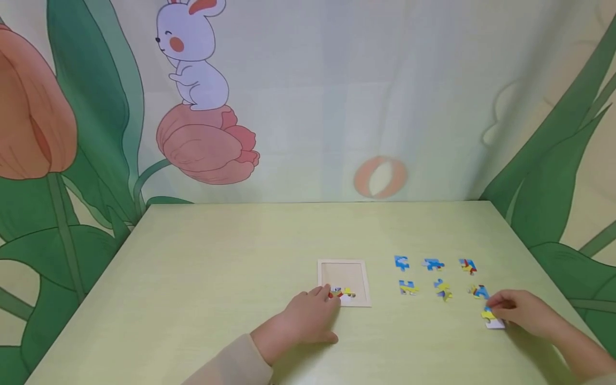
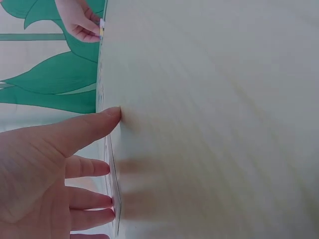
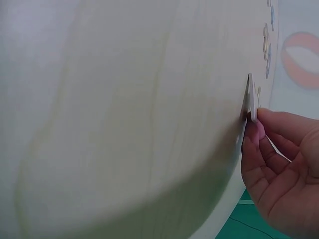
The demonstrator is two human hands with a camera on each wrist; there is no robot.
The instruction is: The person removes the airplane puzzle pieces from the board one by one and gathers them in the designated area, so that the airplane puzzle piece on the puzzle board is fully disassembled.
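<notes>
My left hand (image 1: 310, 318) rests at the lower left corner of a square wooden puzzle frame (image 1: 368, 283), its fingers extended over the edge. Inside the frame, along the bottom, lie joined puzzle pieces (image 1: 347, 292) in yellow, red and white, partly covered by my fingertips. In the left wrist view the thumb (image 2: 94, 127) is straight and touches the table. At the right, my right hand (image 1: 526, 313) pinches a yellow, blue and white puzzle piece (image 1: 491, 320) between thumb and fingers. The right wrist view shows that piece (image 3: 251, 97) edge-on, tilted up from the table.
Several loose puzzle pieces lie in two rows right of the frame, among them a blue one (image 1: 401, 262), a yellow and blue one (image 1: 408, 287) and one with red (image 1: 468, 266). Behind the pale table (image 1: 216, 256) hangs a printed curtain (image 1: 298, 107).
</notes>
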